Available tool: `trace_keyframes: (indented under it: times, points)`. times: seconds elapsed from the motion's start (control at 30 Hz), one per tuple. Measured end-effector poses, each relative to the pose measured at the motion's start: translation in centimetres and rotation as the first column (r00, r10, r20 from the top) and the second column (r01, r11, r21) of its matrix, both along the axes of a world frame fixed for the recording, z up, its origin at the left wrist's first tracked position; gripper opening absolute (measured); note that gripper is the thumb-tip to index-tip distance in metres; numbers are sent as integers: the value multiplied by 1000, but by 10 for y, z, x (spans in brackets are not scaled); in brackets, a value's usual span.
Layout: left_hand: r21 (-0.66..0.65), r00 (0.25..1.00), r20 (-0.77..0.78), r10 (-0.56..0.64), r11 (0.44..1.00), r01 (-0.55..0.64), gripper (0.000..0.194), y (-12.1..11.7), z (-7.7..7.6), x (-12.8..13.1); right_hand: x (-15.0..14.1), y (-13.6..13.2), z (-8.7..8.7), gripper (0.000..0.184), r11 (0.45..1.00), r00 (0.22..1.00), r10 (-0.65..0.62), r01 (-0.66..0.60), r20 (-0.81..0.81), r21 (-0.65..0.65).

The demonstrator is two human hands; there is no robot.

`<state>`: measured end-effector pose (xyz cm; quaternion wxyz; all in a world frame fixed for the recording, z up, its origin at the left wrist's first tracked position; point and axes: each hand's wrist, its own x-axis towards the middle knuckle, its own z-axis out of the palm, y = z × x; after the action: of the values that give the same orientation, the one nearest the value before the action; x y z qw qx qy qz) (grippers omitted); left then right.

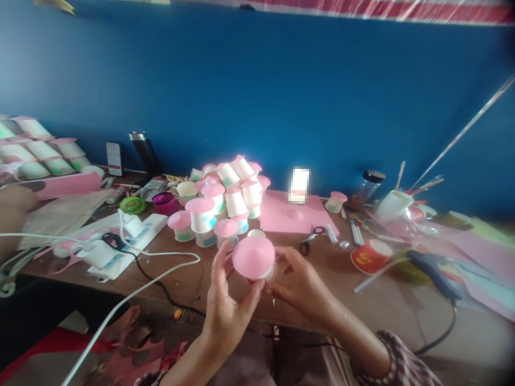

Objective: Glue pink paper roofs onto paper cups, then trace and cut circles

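Note:
Above the front of the table is a paper cup with a shallow pink paper cone point(253, 257) on top, tilted toward me. My left hand point(229, 300) grips it from the left, fingers along the side and thumb at the lower front. On the other side, my right hand point(301, 284) has its fingers curved against the cup; the cone partly hides the contact. Just behind stands a white cup rim point(256, 234). A pile of similar pink-topped paper cups point(237, 198) rises beyond my left hand.
A hot glue gun point(436, 276) lies at right beside a red paper cup point(372, 256). Scissors point(311, 238) rest by pink paper sheets point(277, 209). At left are a power strip point(137, 241), loose cables and another person's arm point(14, 214).

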<state>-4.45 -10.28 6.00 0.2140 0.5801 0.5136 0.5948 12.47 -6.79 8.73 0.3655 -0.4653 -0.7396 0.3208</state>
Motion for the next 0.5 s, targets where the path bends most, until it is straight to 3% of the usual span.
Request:
trace_keyframes:
  times: [0.17,0.3,0.4,0.5]
  points:
    - [-2,999,44,-8,1000,8,79,10,1,-7,-9,15,13,51,997,998,60,-59,-15,43]
    - [17,983,162,-83,997,81,82,22,6,-13,-19,30,29,49,994,994,103,-104,39,21]
    - [74,972,204,-118,992,105,81,28,8,-18,-21,51,40,44,995,995,102,-102,22,10]
    - [72,990,126,-62,996,53,68,26,-2,-25,-22,85,50,37,997,995,74,-74,-65,6]
